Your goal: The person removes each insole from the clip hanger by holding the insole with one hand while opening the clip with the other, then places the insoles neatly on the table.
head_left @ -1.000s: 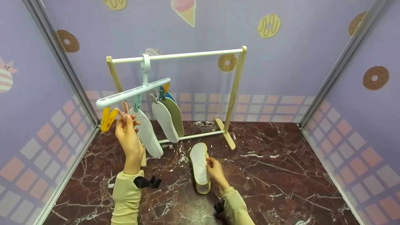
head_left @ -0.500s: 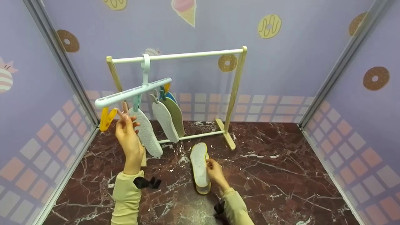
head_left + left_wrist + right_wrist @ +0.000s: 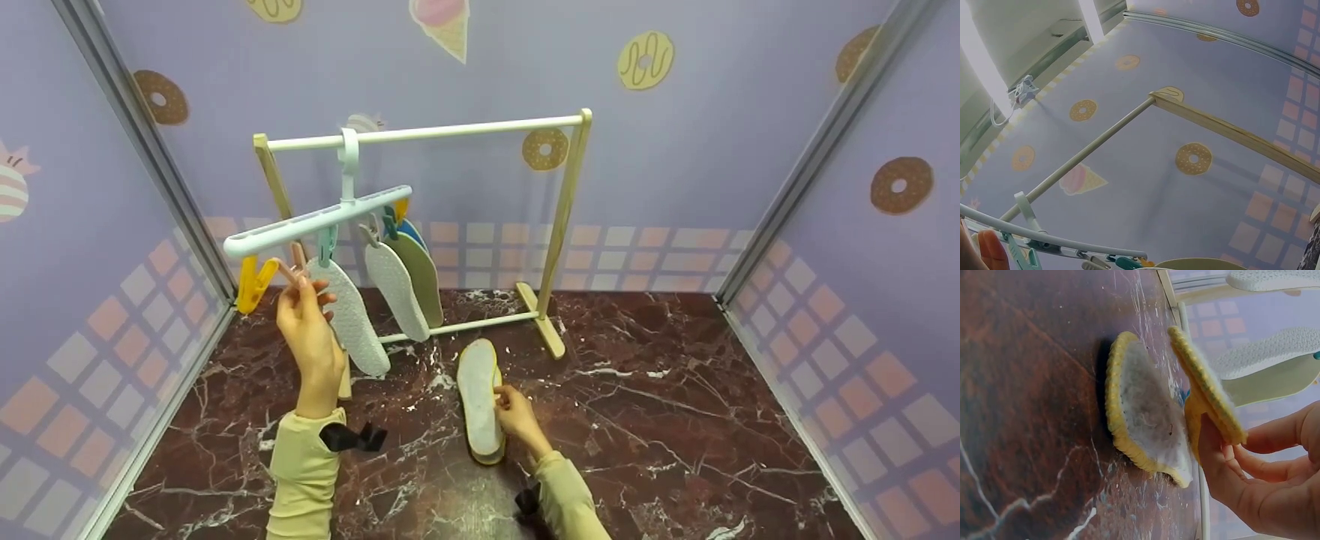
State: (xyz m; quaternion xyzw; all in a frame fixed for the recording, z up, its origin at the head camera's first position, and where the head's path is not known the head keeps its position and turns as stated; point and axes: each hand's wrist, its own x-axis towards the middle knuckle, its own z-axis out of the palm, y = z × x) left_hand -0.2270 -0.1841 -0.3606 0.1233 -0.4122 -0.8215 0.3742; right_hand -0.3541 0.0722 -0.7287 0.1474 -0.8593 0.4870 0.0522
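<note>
Yellow-edged grey insole [image 3: 478, 390] at the near centre of the desk [image 3: 675, 435], toe end pointing far, pinched at its right edge by the right hand [image 3: 519, 416]. Right wrist view: it's tilted up off a second yellow-edged insole [image 3: 1143, 405], fuzzy grey side showing, which lies on the desk. Left hand [image 3: 309, 334] is raised at left, pinching a pink clothespin [image 3: 288, 271] under the near end of the pale blue hanger [image 3: 315, 223]. Yellow clothespin [image 3: 255, 286] hangs at that end, just left of the pink one. Hanger hooks over the white top rod [image 3: 472, 130] of the wooden-sided rack [image 3: 564, 217], left part. Going far along it: light teal clothespin [image 3: 327, 246] with white textured insole [image 3: 350, 319], grey clothespin [image 3: 370, 237] with another white insole [image 3: 396, 292], dark teal clothespin [image 3: 390, 225] with olive insole [image 3: 424, 281], then an orange-yellow clothespin [image 3: 402, 208] by a blue piece [image 3: 411, 235], mostly hidden. Left wrist view catches only part of the left hand.
</note>
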